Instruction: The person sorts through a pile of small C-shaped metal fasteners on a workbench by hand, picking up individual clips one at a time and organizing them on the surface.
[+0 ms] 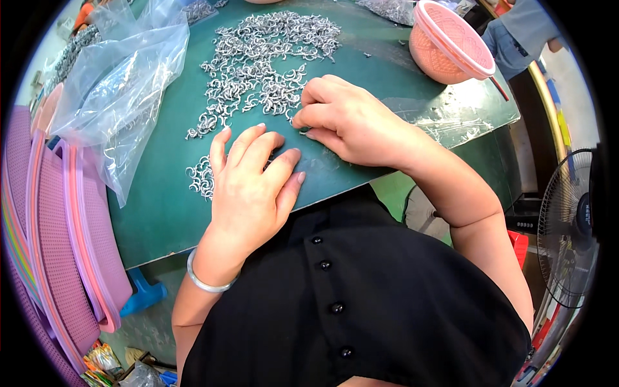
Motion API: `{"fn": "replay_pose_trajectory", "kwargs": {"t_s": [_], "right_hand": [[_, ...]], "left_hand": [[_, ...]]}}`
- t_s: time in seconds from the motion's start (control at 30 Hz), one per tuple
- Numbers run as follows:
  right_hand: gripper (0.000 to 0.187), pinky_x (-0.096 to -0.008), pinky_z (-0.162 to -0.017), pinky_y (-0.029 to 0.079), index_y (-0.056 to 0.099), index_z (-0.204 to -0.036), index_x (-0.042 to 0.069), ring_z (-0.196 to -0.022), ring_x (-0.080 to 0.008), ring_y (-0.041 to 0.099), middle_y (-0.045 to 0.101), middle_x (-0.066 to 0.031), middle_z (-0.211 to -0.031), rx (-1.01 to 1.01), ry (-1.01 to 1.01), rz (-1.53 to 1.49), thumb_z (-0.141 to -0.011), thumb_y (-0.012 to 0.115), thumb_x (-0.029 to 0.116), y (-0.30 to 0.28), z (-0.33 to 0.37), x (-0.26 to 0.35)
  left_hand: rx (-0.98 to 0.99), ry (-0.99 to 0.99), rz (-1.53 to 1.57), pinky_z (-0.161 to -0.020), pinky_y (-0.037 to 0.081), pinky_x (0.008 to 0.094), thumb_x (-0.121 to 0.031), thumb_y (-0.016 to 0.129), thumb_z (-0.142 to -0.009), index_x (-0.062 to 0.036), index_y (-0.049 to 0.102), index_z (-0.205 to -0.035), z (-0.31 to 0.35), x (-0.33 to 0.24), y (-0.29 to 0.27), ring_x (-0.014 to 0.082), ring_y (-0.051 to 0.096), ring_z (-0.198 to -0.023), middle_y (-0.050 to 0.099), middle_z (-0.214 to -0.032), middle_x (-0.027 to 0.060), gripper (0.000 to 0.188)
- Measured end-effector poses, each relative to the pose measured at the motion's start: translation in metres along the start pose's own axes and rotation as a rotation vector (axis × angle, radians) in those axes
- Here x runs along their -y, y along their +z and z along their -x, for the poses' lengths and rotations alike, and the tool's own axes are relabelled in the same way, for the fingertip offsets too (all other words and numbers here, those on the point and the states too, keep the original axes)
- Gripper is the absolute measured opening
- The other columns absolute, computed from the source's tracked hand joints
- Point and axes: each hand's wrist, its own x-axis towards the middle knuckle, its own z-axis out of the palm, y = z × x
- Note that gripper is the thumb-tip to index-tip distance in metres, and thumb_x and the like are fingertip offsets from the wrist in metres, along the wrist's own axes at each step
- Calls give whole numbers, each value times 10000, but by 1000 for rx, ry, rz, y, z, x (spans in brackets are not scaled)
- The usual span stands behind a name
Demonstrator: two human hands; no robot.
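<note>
A large loose heap of small curved silver metal pieces (pixel 274 39) spreads over the green tabletop (pixel 151 222). At its near right edge my right hand (pixel 361 122) rests, thumb and fingers pinched together low over the table. What lies between those fingertips is too small and covered to make out. My left hand (pixel 248 187) lies palm down nearer to me, its fingers apart and lightly bent. It partly covers a smaller pile of the same curved pieces (pixel 201 177), which shows along its left side and a little between its fingers.
Clear plastic bags (pixel 129 84) lie on the table's left side. Purple and pink perforated baskets (pixel 55 245) stack against the left edge. A pink round basket (pixel 445 48) stands at the far right corner. A fan (pixel 567 226) stands at right; another person (pixel 522 35) is beyond.
</note>
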Motion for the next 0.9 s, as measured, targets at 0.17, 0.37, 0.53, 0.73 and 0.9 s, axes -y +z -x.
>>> {"fn": "replay_pose_trajectory", "kwargs": {"t_s": [0.17, 0.37, 0.53, 0.73, 0.9], "right_hand": [[32, -397, -807, 491, 672, -826, 45, -914, -319, 578, 601, -100, -922, 29, -43, 30, -808, 673, 72, -1, -1, -3], [58, -404, -820, 497, 690, -871, 42, -935, -323, 589, 607, -113, -925, 18, -1, -36, -832, 661, 72, -2, 0, -6], [130, -393, -783, 511, 666, -970, 4, -902, -328, 625, 623, -125, -968, 54, 61, -48, -841, 659, -2, -10, 2, -9], [135, -426, -796, 522, 685, -979, 22, -906, -370, 636, 653, -146, -945, 13, 118, -55, -850, 658, 49, -16, 0, -9], [157, -398, -781, 534, 681, -1008, 6, -873, -348, 660, 676, -149, -943, 11, 129, -60, -858, 662, 48, -20, 1, -10]], "left_hand": [[-7, 1, -5, -1104, 278, 528, -149, 752, -776, -77, 726, -1021, 0, 0, 1, 313, 567, -1181, 642, -1104, 101, 256], [-9, 3, -2, -1101, 283, 529, -145, 752, -773, -76, 726, -1015, 0, 1, 1, 311, 567, -1181, 642, -1101, 99, 253], [-1, 0, 0, -1097, 287, 532, -143, 752, -772, -75, 723, -1016, 0, 0, 0, 311, 568, -1179, 642, -1097, 98, 255], [3, -1, 3, -1090, 291, 531, -140, 750, -774, -68, 708, -1007, 0, 1, 0, 312, 573, -1169, 642, -1092, 96, 247], [4, -3, 14, -1089, 296, 523, -139, 747, -774, -66, 697, -1003, -1, 0, -1, 313, 575, -1161, 641, -1090, 97, 245]]}}
